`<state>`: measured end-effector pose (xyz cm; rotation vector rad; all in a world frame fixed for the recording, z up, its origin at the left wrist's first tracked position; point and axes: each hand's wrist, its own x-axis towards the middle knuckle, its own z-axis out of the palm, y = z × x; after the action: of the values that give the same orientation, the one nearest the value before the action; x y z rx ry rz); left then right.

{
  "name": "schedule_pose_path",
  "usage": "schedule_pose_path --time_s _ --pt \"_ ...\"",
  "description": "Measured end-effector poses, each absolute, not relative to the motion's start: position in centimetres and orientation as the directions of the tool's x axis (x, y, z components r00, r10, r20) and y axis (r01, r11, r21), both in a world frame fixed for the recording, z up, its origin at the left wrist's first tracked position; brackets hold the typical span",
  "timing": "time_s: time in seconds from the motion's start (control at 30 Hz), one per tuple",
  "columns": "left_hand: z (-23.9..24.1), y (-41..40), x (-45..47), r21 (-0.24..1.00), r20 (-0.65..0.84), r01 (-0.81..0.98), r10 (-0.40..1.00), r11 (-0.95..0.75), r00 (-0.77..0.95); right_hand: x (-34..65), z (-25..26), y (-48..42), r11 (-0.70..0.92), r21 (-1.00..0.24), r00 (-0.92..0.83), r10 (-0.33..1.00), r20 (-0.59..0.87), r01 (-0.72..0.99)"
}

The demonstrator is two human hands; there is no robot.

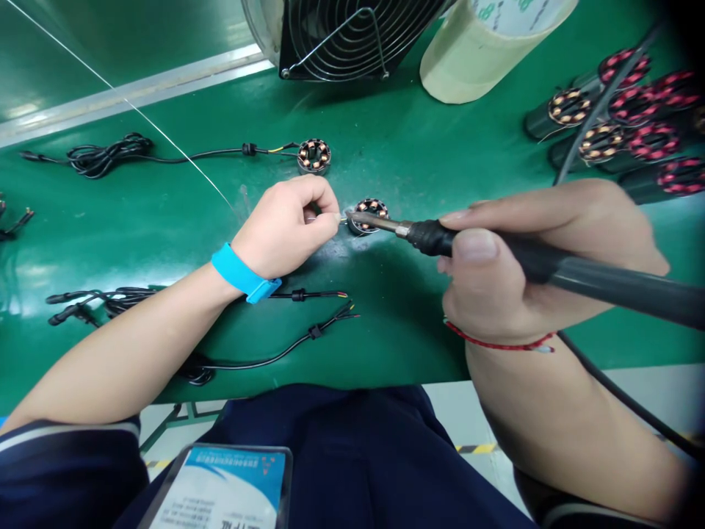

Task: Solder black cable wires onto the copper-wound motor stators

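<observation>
My right hand (529, 257) is wrapped round the dark handle of a soldering iron (485, 246). Its metal tip reaches left to the edge of a small motor stator (368, 213) with copper windings. At that same edge, my left hand (294, 217) is closed in a pinch, its fingertips almost meeting the iron's tip. A thin pale solder wire (165, 137) runs from the upper left down to this hand, and a short end shows past the fingers. Just behind lies another stator (313, 156), joined to a black cable (203, 154).
A black fan (341, 37) with a wire guard and a wide tape roll (468, 55) stand at the back. Several wound stators (600, 143) sit at the right, crossed by a dark cord. Loose cables (286, 356) with bared ends lie near the green table's front edge.
</observation>
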<state>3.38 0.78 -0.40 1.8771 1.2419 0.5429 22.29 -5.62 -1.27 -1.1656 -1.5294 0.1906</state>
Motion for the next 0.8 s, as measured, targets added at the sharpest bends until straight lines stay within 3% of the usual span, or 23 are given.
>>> schedule_pose_path --time_s 0.53,0.8 --pt "-0.57 0.85 3.41 0.815 -0.074 0.549 0.906 -0.186 0.416 22.33 -1.34 -5.50 0.549 -0.583 0.066 0.692 0.719 0.599" --pt "-0.40 0.88 3.44 0.813 -0.062 0.547 0.905 -0.199 0.421 22.47 -1.42 -5.35 0.478 -0.650 0.116 0.747 0.655 0.591"
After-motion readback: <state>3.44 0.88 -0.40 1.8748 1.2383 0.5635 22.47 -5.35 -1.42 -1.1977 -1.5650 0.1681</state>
